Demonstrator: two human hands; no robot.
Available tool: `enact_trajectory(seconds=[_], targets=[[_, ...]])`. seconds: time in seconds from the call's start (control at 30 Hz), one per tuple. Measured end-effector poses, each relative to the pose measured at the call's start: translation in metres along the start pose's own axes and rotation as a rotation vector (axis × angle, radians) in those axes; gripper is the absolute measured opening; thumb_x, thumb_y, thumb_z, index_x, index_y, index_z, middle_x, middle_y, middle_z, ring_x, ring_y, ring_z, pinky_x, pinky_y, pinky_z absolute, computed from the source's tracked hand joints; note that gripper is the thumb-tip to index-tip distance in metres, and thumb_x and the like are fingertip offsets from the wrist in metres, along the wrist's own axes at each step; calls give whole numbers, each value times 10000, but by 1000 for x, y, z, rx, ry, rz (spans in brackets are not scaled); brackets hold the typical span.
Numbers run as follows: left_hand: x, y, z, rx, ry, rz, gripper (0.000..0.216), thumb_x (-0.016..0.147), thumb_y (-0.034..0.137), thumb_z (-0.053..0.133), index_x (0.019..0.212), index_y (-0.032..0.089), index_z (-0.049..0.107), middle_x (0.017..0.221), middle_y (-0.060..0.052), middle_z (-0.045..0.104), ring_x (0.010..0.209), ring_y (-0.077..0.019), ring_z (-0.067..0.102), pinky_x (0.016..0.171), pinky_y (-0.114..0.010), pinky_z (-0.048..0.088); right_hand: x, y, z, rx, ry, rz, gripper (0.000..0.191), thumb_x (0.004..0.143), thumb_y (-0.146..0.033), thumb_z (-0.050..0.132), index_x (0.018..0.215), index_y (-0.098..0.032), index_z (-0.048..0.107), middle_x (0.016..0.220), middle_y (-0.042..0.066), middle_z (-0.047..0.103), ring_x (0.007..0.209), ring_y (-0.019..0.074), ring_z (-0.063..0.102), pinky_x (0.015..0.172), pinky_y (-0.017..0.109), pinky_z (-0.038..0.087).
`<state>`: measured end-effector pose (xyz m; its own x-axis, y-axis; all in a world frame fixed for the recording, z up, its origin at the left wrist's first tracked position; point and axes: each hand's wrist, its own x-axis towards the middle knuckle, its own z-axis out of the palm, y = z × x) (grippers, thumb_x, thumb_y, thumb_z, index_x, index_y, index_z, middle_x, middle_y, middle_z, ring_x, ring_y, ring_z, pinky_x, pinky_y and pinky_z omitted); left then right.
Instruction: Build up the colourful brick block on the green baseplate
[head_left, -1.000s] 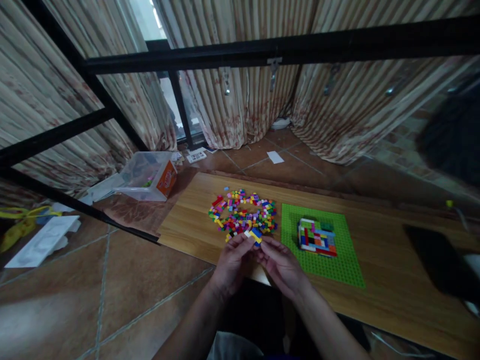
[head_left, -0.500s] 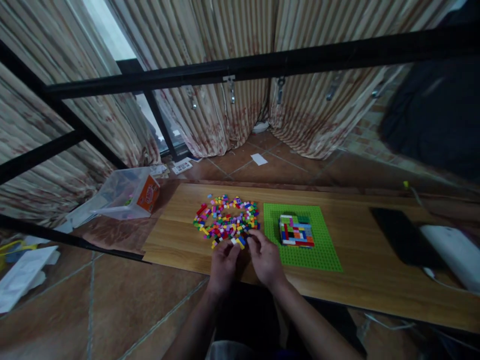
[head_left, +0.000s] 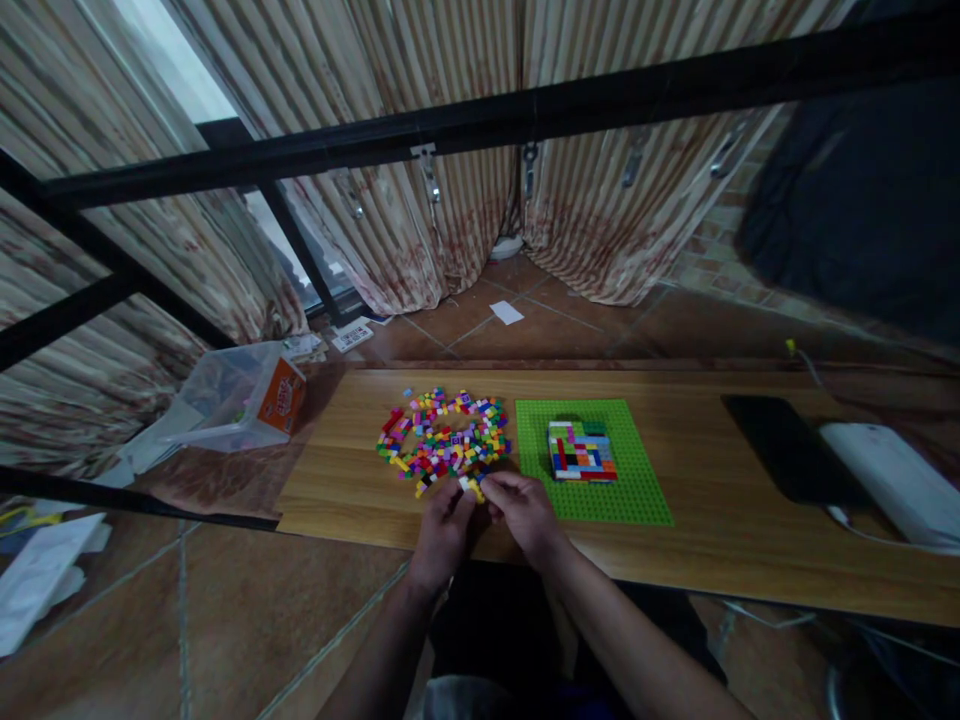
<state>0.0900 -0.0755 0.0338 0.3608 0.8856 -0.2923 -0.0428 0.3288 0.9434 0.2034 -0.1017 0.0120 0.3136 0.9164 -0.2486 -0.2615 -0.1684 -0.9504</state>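
My left hand point(head_left: 442, 530) and my right hand point(head_left: 525, 510) meet at the near edge of a wooden board point(head_left: 712, 560). Their fingertips pinch a small cluster of bricks point(head_left: 472, 486), white and yellow, between them. Just beyond lies a pile of small coloured bricks point(head_left: 442, 440). To its right a green baseplate point(head_left: 637, 490) carries a multicoloured brick block point(head_left: 581, 451).
A clear plastic box point(head_left: 240, 395) with an orange label lies left of the board on the tiled floor. A black flat device point(head_left: 787, 455) and a white object point(head_left: 892, 480) sit at the board's right. Black metal bars point(head_left: 480, 115) cross overhead; curtains hang behind.
The view has swung right and pulled back. Both hands stay together at the pile's near edge, still pinching small bricks; the blue brick seen earlier no longer shows.
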Motion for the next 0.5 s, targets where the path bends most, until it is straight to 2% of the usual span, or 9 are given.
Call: enact_trajectory(seconds=[0.13, 0.23, 0.33, 0.4, 0.5], targets=[[1, -2, -1, 3, 21, 12, 275, 743, 420, 669, 828, 163, 623, 717, -3, 617, 646, -124, 561, 611, -243, 472, 2, -1, -5, -90, 29, -15, 310, 729, -483, 665, 797, -186, 719, 598, 11, 646, 546, 165, 589, 524, 289, 476], [3, -5, -3, 42, 75, 34, 257, 748, 411, 665, 797, 163, 615, 671, 10, 598, 593, -105, 531, 576, -224, 446, 7, -2, -11, -369, 112, -191, 226, 808, -372, 587, 854, -205, 732, 769, 63, 713, 717, 218, 659, 681, 353, 526], [3, -8, -5, 80, 99, 33, 259, 752, 419, 659, 777, 165, 617, 608, 22, 573, 535, -95, 502, 534, -215, 422, 10, -4, -15, -638, 159, -384, 214, 832, -252, 533, 896, -216, 734, 920, 90, 725, 861, 239, 667, 825, 387, 509], [3, -8, -4, 76, 113, 29, 269, 744, 427, 666, 779, 164, 620, 604, 18, 583, 539, -104, 523, 536, -220, 429, 9, -5, -16, -702, 160, -421, 241, 842, -229, 513, 957, -219, 725, 942, 88, 724, 860, 232, 670, 832, 382, 509], [1, -5, -3, 42, 134, 11, 280, 719, 424, 692, 781, 162, 618, 606, 18, 594, 546, -106, 539, 541, -220, 435, 4, -6, -14, -658, 149, -391, 282, 864, -260, 504, 1075, -223, 688, 920, 66, 726, 804, 211, 675, 778, 350, 520]])
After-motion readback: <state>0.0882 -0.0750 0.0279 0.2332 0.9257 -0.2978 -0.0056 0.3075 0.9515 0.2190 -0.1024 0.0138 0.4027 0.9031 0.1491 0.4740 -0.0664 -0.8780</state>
